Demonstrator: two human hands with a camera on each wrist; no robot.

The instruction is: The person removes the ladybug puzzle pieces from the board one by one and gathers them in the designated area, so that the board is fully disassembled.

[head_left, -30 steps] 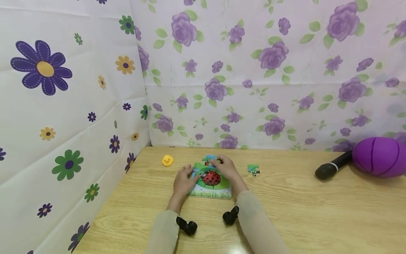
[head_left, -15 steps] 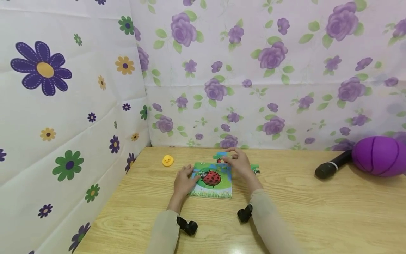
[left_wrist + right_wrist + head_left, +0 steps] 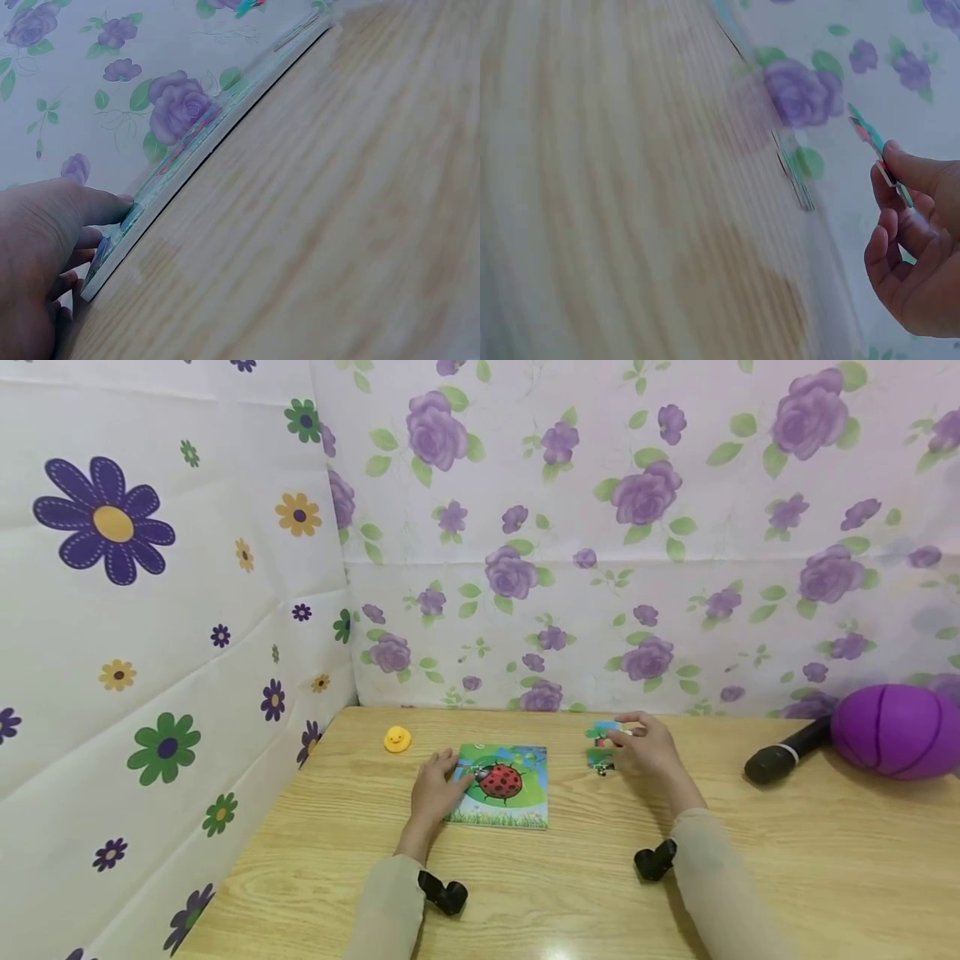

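Since a second ago, the right hand [image 3: 647,750] has been carried from the ladybird puzzle board [image 3: 501,785] out to the right, a puzzle piece [image 3: 609,729] pinched in its fingertips. A second loose piece [image 3: 599,761] lies on the table [image 3: 750,860] just below it. The left hand [image 3: 435,789] is laid with straight fingers on the board's left edge. One yellow duck [image 3: 397,739], one microphone [image 3: 786,752] and one purple ball [image 3: 896,731] are seen; bare wood separates board and microphone.
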